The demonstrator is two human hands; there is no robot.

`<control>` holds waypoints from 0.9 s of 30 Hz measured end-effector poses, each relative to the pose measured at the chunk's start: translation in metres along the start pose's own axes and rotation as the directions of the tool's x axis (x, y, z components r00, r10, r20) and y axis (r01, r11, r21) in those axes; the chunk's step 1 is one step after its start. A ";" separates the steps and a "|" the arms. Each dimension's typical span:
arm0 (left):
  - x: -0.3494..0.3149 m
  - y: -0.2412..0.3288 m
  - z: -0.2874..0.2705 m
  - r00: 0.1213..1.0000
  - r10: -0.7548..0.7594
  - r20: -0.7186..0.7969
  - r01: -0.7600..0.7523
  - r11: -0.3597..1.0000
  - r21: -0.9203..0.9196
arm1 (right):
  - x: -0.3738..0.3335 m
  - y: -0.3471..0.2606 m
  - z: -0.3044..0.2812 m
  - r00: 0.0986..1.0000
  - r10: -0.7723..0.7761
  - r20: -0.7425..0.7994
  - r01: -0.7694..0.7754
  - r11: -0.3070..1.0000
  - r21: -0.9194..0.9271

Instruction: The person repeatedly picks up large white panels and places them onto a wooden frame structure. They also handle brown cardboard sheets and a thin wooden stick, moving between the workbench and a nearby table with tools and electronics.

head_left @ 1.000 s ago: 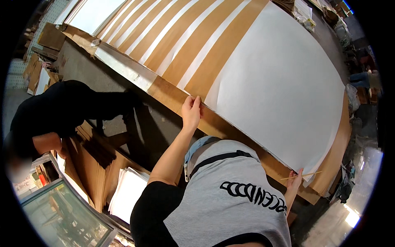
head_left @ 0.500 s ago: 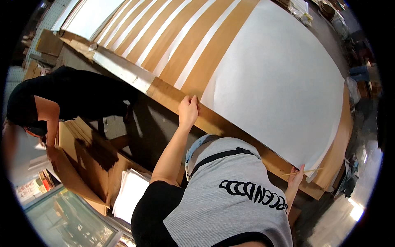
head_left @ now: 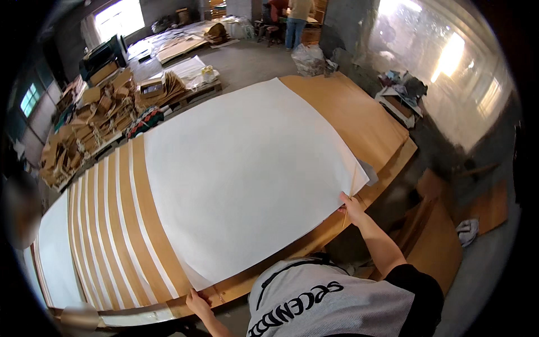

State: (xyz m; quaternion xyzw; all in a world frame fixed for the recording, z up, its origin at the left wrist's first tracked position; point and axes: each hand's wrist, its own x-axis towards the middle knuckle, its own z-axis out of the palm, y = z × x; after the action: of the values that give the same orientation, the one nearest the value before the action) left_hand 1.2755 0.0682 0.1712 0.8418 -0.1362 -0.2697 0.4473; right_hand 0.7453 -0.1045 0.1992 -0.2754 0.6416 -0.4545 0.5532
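Observation:
A large white sheet [head_left: 247, 168] lies over brown sheeting on a long table. To its left, brown strips [head_left: 147, 208] alternate with narrow white ones, like overlapped sheets. My left hand [head_left: 199, 305] is closed at the near edge, its fingertips at the end of the last brown strip beside the white sheet's near left corner. By the near right corner, my right hand [head_left: 352, 209] is closed round a thin wooden stick [head_left: 353, 181], thumb uppermost at the sheet's edge. Whether it also pinches the sheet is hidden.
Brown sheeting [head_left: 348, 112] extends beyond the white sheet at the right end. Cardboard scraps [head_left: 95, 118] are heaped behind on the left. Brown boards [head_left: 432, 236] lean at the right, below the plastic-covered wall [head_left: 449, 73]. A person [head_left: 297, 22] stands far back.
The view has swung toward the right end of the table and the room behind it. My hands stay at the near edge, the stick still in my right hand, now pointing more upright.

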 end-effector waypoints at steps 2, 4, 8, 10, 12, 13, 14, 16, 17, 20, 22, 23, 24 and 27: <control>-0.005 0.016 -0.002 0.966 0.215 -0.146 -0.175 0.953 0.247 | -0.003 -0.002 0.000 1.000 -0.024 -0.007 0.025 0.999 0.023; -0.052 0.080 -0.007 0.834 0.449 -0.320 -0.218 0.802 0.556 | -0.003 -0.002 0.011 0.999 -0.044 -0.005 0.045 0.997 0.065; -0.054 0.092 0.027 0.662 0.747 -0.064 -0.728 0.660 0.186 | -0.002 -0.005 0.014 0.998 -0.045 -0.051 0.043 0.998 -0.045; -0.069 0.106 0.061 0.554 0.799 0.232 -0.821 0.570 -0.004 | 0.000 -0.003 0.016 0.993 -0.045 -0.106 0.039 0.997 -0.066; -0.087 0.121 0.087 0.330 0.804 0.494 -0.916 0.399 -0.039 | 0.003 -0.001 -0.007 0.998 -0.014 -0.055 0.008 0.994 -0.109; -0.095 0.126 0.095 0.317 0.772 0.551 -0.911 0.410 -0.051 | 0.001 -0.003 -0.004 1.000 -0.004 -0.027 0.003 0.998 -0.058; -0.100 0.129 0.100 0.303 0.747 0.592 -0.905 0.420 -0.067 | -0.003 -0.011 0.001 1.000 -0.010 0.006 0.011 1.000 -0.009; -0.099 0.126 0.108 0.287 0.734 0.615 -0.913 0.405 -0.057 | -0.004 -0.016 0.007 1.000 0.004 0.013 -0.004 1.000 0.011; -0.099 0.123 0.112 0.277 0.730 0.625 -0.917 0.396 -0.057 | -0.004 -0.016 0.008 1.000 0.007 0.015 -0.007 1.000 0.020; -0.098 0.120 0.114 0.293 0.727 0.621 -0.913 0.406 -0.044 | -0.006 -0.016 0.012 1.000 0.015 -0.001 -0.015 0.998 0.055; -0.101 0.120 0.113 0.299 0.735 0.609 -0.914 0.404 -0.039 | -0.010 -0.017 0.012 1.000 0.010 0.028 -0.012 0.997 0.073; -0.100 0.118 0.113 0.308 0.729 0.612 -0.911 0.412 -0.033 | -0.010 -0.017 0.013 0.999 0.005 0.042 -0.008 0.997 0.082; -0.098 0.115 0.112 0.316 0.723 0.614 -0.908 0.419 -0.026 | -0.011 -0.016 0.015 0.999 0.016 0.045 -0.019 0.997 0.072; -0.099 0.111 0.120 0.325 0.724 0.608 -0.913 0.407 0.004 | -0.008 -0.016 0.009 0.998 0.029 0.048 -0.032 0.997 0.064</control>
State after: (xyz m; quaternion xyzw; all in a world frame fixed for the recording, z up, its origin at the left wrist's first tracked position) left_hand 1.1268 -0.0293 0.2411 0.6053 -0.7095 -0.1858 0.3093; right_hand 0.7534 -0.1072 0.2174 -0.2582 0.6173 -0.4600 0.5836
